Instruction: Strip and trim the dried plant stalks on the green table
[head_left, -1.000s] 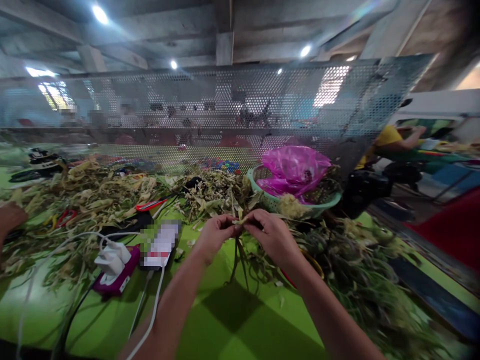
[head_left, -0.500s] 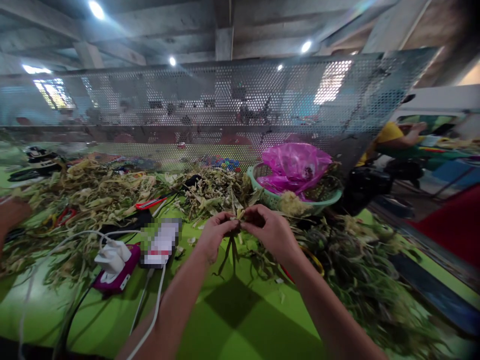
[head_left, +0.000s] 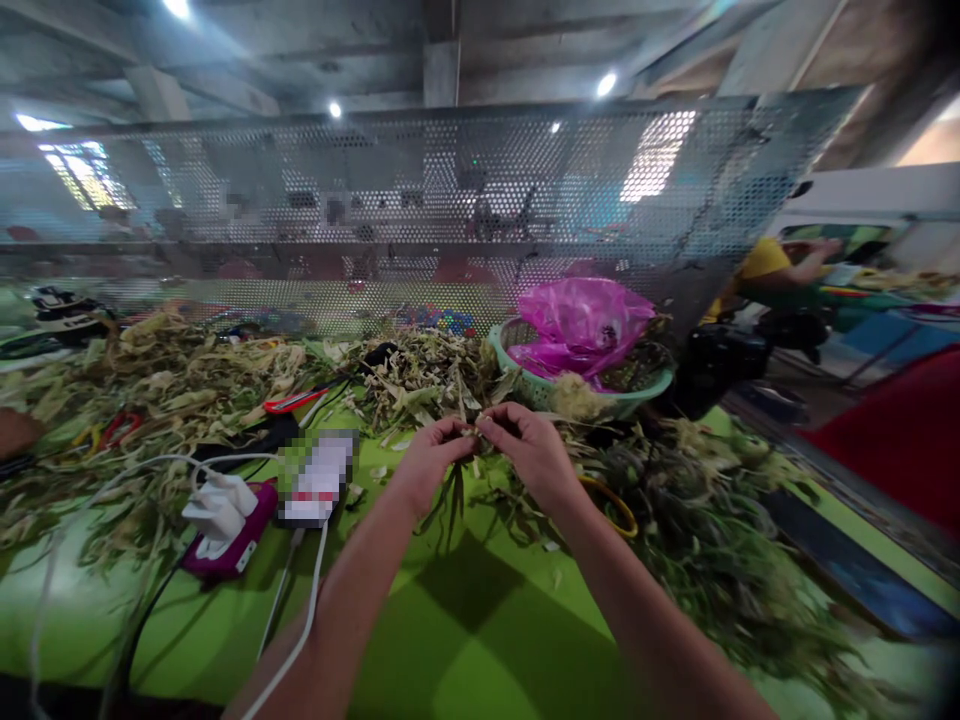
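Note:
My left hand (head_left: 429,462) is pinched on a small bundle of dry leaf strips (head_left: 454,492), whose ends hang down over the green table (head_left: 480,640). Beside it, my right hand (head_left: 529,452) pinches the top of the same bundle, fingertips nearly touching the left ones. The fingers hide much of the bundle's upper part. Behind the hands lies a heap of dried leaf scraps (head_left: 427,375). A green basket (head_left: 637,398) with a pink plastic bag (head_left: 585,325) stands behind my right hand.
Left are a blurred phone (head_left: 321,480), a purple power strip (head_left: 232,545) with white plugs and cables, a red cutter (head_left: 296,400) and dried leaves (head_left: 187,380). Greener strands (head_left: 712,540) lie right. Another person's hand (head_left: 19,432) shows at the left edge; a perforated screen (head_left: 375,200) stands behind.
The view has shifted slightly. My fingers have moved a little on the bundle, and its hanging ends have swung left. The other person's hand has drawn back toward the left edge.

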